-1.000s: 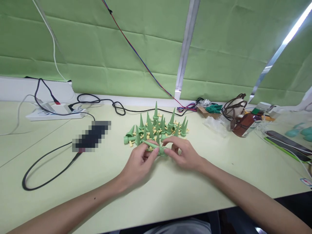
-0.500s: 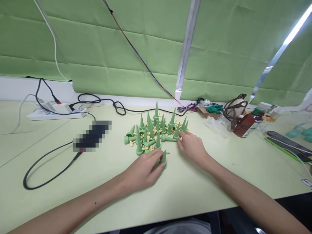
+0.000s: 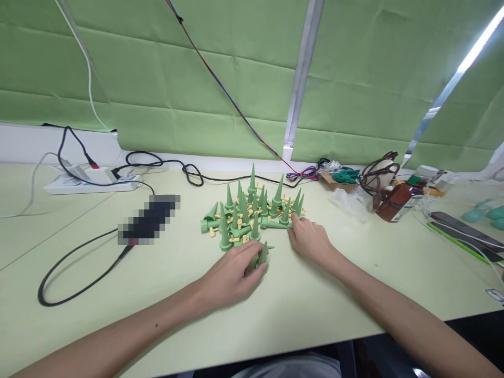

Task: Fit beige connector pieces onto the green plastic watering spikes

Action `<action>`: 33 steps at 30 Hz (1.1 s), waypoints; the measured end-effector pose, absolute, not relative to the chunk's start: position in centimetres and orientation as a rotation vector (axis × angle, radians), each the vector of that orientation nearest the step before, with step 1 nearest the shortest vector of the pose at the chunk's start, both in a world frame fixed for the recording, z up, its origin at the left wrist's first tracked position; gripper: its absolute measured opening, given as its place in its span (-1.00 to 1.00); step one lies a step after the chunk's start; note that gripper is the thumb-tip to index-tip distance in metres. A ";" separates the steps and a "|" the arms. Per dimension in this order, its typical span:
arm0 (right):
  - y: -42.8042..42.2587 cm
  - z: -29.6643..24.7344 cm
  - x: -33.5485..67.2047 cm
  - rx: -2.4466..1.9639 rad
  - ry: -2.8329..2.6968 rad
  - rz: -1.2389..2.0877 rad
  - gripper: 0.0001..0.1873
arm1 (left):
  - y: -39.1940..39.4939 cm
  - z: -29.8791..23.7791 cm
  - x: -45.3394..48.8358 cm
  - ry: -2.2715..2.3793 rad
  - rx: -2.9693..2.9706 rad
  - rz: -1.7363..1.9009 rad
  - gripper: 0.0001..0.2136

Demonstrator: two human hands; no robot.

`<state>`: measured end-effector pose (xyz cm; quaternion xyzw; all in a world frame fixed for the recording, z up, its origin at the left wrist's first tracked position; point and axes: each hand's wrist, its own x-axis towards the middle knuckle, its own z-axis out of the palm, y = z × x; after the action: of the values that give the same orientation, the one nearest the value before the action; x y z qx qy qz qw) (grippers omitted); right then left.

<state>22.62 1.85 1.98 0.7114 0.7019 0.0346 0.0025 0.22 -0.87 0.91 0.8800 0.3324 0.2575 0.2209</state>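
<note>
A heap of green cone-shaped spikes (image 3: 252, 212) with small yellow cross pieces lies in the middle of the pale green table (image 3: 165, 294); several cones stand upright. My left hand (image 3: 232, 275) is closed round one upright green cone (image 3: 263, 257) just in front of the heap. My right hand (image 3: 311, 239) rests at the heap's right edge, its fingertips pinched on a green cone lying on its side (image 3: 275, 224).
A black cable (image 3: 74, 278) loops at the left, with a white power strip (image 3: 90, 184) behind it. At the right lie a brown bag with straps (image 3: 388, 194), clear plastic wrap (image 3: 346, 202), phones (image 3: 464, 231) and teal items. Green panels back the table.
Both hands held one cone together a second ago. They parted: my left hand set its cone upright on the table, my right hand moved to the heap's right edge.
</note>
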 end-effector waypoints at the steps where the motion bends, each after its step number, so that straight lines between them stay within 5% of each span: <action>1: 1.9 1.9 22.7 2.237 2.201 0.109 -0.66 | -0.9 0.9 0.2 0.913 2.423 0.732 -0.83; 10: 2.3 1.7 23.0 2.233 2.202 0.063 -0.74 | -0.8 0.8 0.2 0.971 2.354 0.715 -0.98; 33: 2.6 1.9 23.8 2.251 2.176 0.066 -0.78 | -0.7 0.6 0.2 0.985 2.289 0.773 -0.87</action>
<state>23.76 2.64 1.91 0.7187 0.6949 0.0210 0.0051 0.16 -0.68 0.60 0.8464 0.3643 0.2858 0.2630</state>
